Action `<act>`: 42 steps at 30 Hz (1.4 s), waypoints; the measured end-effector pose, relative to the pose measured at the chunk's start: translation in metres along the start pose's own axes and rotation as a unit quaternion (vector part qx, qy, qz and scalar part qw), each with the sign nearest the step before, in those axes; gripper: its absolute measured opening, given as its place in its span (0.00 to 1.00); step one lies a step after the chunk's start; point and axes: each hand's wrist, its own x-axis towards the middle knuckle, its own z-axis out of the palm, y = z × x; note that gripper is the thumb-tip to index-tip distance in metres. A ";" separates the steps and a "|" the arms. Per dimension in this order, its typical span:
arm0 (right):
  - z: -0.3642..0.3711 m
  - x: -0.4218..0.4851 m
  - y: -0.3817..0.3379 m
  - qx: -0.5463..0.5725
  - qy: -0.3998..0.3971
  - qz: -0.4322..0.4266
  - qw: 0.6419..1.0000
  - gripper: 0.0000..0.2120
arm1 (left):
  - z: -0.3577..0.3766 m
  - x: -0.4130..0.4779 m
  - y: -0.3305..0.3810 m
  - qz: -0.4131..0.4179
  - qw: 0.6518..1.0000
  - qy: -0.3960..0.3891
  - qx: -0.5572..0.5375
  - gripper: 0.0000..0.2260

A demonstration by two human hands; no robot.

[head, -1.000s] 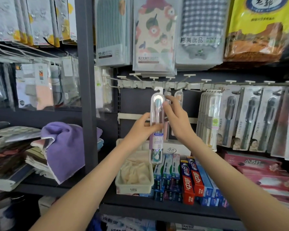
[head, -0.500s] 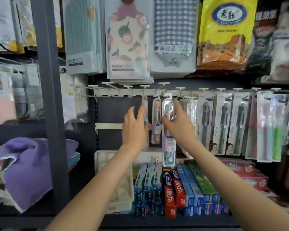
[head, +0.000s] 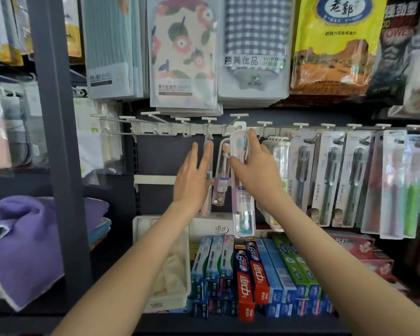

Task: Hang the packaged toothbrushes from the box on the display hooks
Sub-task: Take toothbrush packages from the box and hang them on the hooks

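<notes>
A dark metal back wall (head: 160, 151) of a shop shelf stands behind the fingers. A grey post (head: 51, 141) is far to their left, and a white rail (head: 187, 129) of thin hooks runs just above the fingertips. Over the rail hang flat, soft towel packs (head: 182, 57). Below the wrists stand glossy toothpaste boxes (head: 250, 275) beside a white plastic basket (head: 170, 294), and a fluffy purple towel (head: 27, 243) lies far to the left. The right hand (head: 255, 173) grasps the toothbrush pack (head: 243, 209), a long clear hard tube with rounded ends. The thumb is on its left side and the forefinger along its right, near the top. Its white tab meets the rail just above the forefinger; whether it sits on a hook I cannot tell. The left hand (head: 192, 180) is released, with straight fingers lying against a second pack (head: 210, 170) that hangs there. Between the two hands hangs a third pack (head: 222, 180). To the right of the right fingers hang flat cards (head: 330, 178) with dark brushes.
</notes>
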 end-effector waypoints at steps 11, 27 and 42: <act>-0.010 -0.002 -0.003 0.010 -0.017 -0.009 1.000 0.36 | -0.004 0.002 -0.004 0.013 1.000 -0.013 0.016 0.38; 0.033 0.030 0.008 -0.059 -0.090 0.065 0.992 0.36 | 0.000 0.005 -0.012 0.011 0.999 -0.013 0.036 0.43; 0.066 -0.035 0.026 -0.039 -0.067 0.099 0.992 0.37 | -0.005 -0.074 -0.006 0.024 0.999 -0.043 -0.008 0.36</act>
